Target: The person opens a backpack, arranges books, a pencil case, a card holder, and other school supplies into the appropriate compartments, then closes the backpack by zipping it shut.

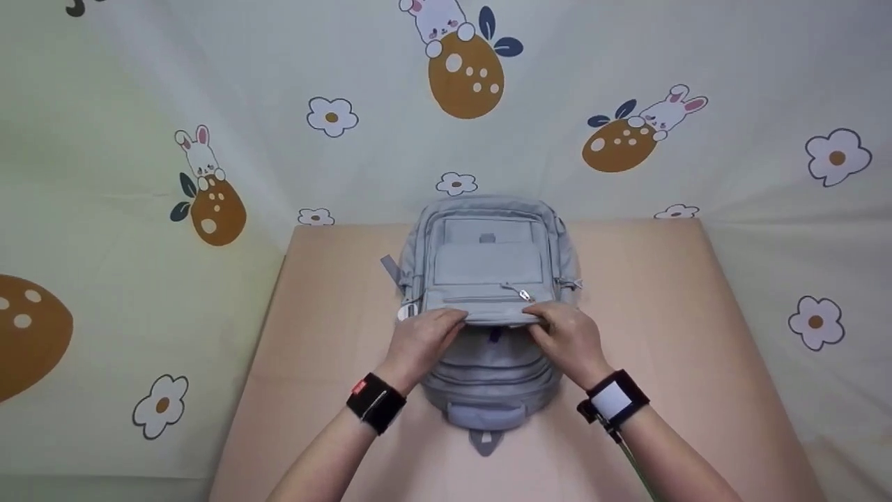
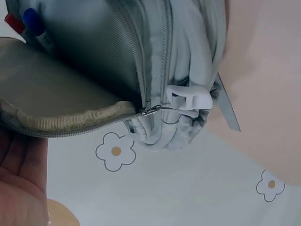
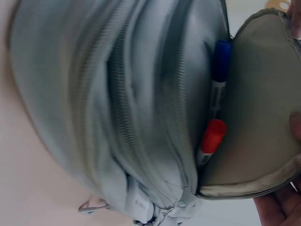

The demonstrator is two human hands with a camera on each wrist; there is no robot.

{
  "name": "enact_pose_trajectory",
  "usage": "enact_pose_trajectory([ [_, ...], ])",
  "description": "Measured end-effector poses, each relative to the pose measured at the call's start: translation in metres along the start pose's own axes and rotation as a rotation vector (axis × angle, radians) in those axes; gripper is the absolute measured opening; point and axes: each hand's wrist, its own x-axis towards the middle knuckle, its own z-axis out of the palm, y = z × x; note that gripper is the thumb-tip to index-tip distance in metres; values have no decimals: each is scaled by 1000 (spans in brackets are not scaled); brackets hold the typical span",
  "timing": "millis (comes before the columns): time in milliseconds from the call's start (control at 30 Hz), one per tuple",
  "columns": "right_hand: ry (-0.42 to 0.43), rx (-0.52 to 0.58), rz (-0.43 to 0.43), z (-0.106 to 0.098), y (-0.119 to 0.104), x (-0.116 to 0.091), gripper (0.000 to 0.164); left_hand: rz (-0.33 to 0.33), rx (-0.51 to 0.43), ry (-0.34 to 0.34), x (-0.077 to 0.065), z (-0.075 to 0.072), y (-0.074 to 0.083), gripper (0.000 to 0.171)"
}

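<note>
A grey-blue backpack (image 1: 488, 261) lies on its back, its top handle (image 1: 486, 416) toward the person. My left hand (image 1: 423, 343) pinches the left part of the unzipped front pocket flap (image 1: 495, 317). The right part of that flap is pinched by my right hand (image 1: 573, 341). Between them the flap is lifted away, and the pocket gapes open. Inside stand a blue-capped marker (image 3: 221, 61) and a red-capped marker (image 3: 212, 136), side by side, their lower ends hidden. In the left wrist view, the zipper pull (image 2: 151, 110) sits at the pocket's corner.
The backpack rests on a pinkish-beige table (image 1: 648, 314). Behind and beside it hangs a pale cloth (image 1: 543, 153) printed with rabbits and flowers. A white side buckle (image 2: 190, 98) and a loose grey strap (image 2: 228, 106) stick out from the bag's side.
</note>
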Motion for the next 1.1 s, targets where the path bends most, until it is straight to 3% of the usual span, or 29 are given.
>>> enact_pose_trajectory([
  [200,-33,31,-167,4,8,-22,35,93,27,-1,-14,8,-1,19],
  [367,16,25,-220,8,14,-36,31,163,98,-24,-27,15,-1,21],
  [567,17,-14,-237,14,17,-47,28,165,95,-114,-41,25,-2,28],
  [767,-22,-43,-270,22,21,-55,17,157,-17,-134,-52,35,-6,35],
  [900,-44,-67,-292,27,24,-59,17,128,-62,-132,-56,41,-7,25],
  [1100,-55,-81,-297,30,25,-63,15,79,-28,-123,-56,47,-8,12],
])
